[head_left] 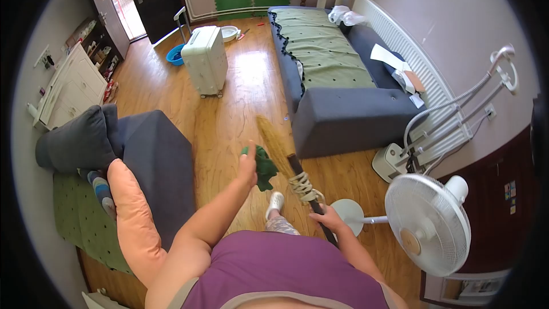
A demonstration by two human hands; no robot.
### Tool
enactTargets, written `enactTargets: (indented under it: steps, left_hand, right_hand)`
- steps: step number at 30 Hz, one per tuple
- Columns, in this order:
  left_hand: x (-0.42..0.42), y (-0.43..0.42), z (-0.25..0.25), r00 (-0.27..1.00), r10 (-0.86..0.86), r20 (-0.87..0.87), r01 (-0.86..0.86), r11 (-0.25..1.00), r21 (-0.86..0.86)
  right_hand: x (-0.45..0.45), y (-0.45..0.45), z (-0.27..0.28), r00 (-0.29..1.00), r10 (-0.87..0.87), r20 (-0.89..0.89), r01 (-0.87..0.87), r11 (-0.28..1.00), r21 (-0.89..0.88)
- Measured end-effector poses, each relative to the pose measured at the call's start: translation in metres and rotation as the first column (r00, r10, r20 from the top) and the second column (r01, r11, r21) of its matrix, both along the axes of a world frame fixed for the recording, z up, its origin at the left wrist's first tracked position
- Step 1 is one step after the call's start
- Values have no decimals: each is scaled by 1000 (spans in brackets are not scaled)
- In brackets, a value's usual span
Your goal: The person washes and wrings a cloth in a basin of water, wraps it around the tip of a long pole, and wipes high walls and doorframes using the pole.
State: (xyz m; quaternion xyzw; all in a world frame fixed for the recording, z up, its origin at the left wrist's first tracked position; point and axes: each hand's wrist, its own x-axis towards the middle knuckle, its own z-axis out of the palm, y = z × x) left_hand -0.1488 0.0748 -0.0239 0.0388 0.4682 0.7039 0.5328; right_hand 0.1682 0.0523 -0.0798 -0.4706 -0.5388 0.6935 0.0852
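My left hand (248,166) is closed on a crumpled green cloth (265,171), which hangs from the fingers in front of my body. My right hand (329,218) grips the dark stick handle of a broom (273,140). Pale cord is wound around the broom where its long straw-coloured head meets the stick. The head points forward and slightly left, just right of the cloth. Below them a light shoe (275,205) on my foot shows on the wooden floor (229,131).
To my right stand a white fan (428,224) and a garment steamer (392,162). A grey sofa (349,117) with a green cover lies ahead right, another sofa (157,154) on the left. Farther ahead are a white suitcase (205,62) and a blue basin (175,55).
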Motion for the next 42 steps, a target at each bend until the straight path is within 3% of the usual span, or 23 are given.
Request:
enactTargets:
  steps: [3, 5, 9, 10, 11, 12, 16, 22, 24, 25, 26, 27, 28, 29, 31, 32, 34, 35, 37, 38, 39, 41, 42]
  left_hand:
    - [-63, 25, -24, 994, 106, -11, -106, 994, 25]
    - [-106, 43, -38, 985, 123, -120, -122, 992, 14]
    - [-185, 70, -35, 981, 102, -166, -125, 983, -135]
    - [-205, 79, -30, 977, 88, -195, -119, 982, -149]
    - [-220, 84, -25, 972, 84, -219, -121, 980, -160]
    - [-236, 92, -17, 958, 88, -274, -145, 970, -197]
    - [-281, 116, 6, 934, 161, -320, -227, 957, -182]
    - [-365, 171, 10, 915, 105, -388, -210, 948, -238]
    - [-389, 200, 8, 960, 25, -279, -117, 940, -321]
    - [-403, 211, 12, 961, 43, -273, -131, 940, -314]
    - [-425, 218, 27, 947, -82, -311, -38, 932, -361]
    - [-439, 235, 25, 925, -200, -325, 58, 916, -398]
    - [-455, 252, 16, 903, -235, -361, 56, 895, -443]
    - [-470, 265, 32, 906, -222, -361, 37, 889, -456]
    - [-484, 303, 55, 891, -329, -313, 212, 910, -355]
    - [-510, 322, 43, 792, -403, -459, 183, 873, -452]
    - [-529, 371, 61, 772, -425, -472, 242, 884, -400]
    - [-545, 396, 80, 764, -442, -469, 275, 882, -384]
    - [-566, 451, 79, 756, -445, -480, 297, 886, -355]
    - [-579, 476, 85, 753, -428, -500, 300, 899, -317]
    - [-589, 501, 86, 754, -433, -494, 305, 897, -319]
    - [-612, 557, 91, 719, -378, -582, 283, 925, -252]
    - [-617, 586, 90, 739, -324, -590, 253, 946, -203]
  right_hand:
    - [-13, 36, -14, 993, -13, 120, 10, 1000, 26]
    - [-13, 65, -53, 963, -109, 247, 69, 984, 164]
    - [-5, 158, -123, 941, -214, 262, 95, 911, 401]
    - [-11, 190, -112, 937, -247, 247, 94, 859, 502]
    - [-17, 222, -100, 916, -313, 253, 199, 899, 391]
    - [-29, 252, -74, 903, -335, 271, 131, 813, 567]
    - [-49, 388, -50, 776, -482, 406, 134, 756, 641]
    - [-76, 540, -93, 662, -591, 461, 201, 733, 650]
    - [-96, 561, -71, 568, -574, 590, 100, 760, 643]
    - [-120, 559, -44, 539, -521, 662, 127, 827, 548]
    - [-150, 558, -30, 521, -457, 720, 164, 882, 441]
    - [-147, 570, -45, 433, -459, 776, 114, 882, 458]
    - [-105, 601, -131, 408, -573, 711, 86, 799, 595]
    - [-102, 609, -170, 331, -673, 661, 469, 725, 503]
    - [-145, 600, -107, 161, -526, 835, 366, 818, 444]
    - [-178, 591, -59, 71, -435, 897, 325, 861, 392]
    - [-171, 595, -64, 2, -360, 933, 352, 874, 336]
    - [-143, 595, -101, 112, -467, 877, 495, 791, 358]
    - [-118, 601, -112, -39, -703, 710, 875, 319, 364]
    - [-99, 603, -115, 138, -576, 806, 829, 512, 225]
    - [-84, 618, -111, 131, -573, 809, 829, 510, 227]
    - [-67, 659, -91, 99, -74, 992, 362, 931, 33]
    - [-68, 682, -75, 25, -138, 990, 355, 927, 121]
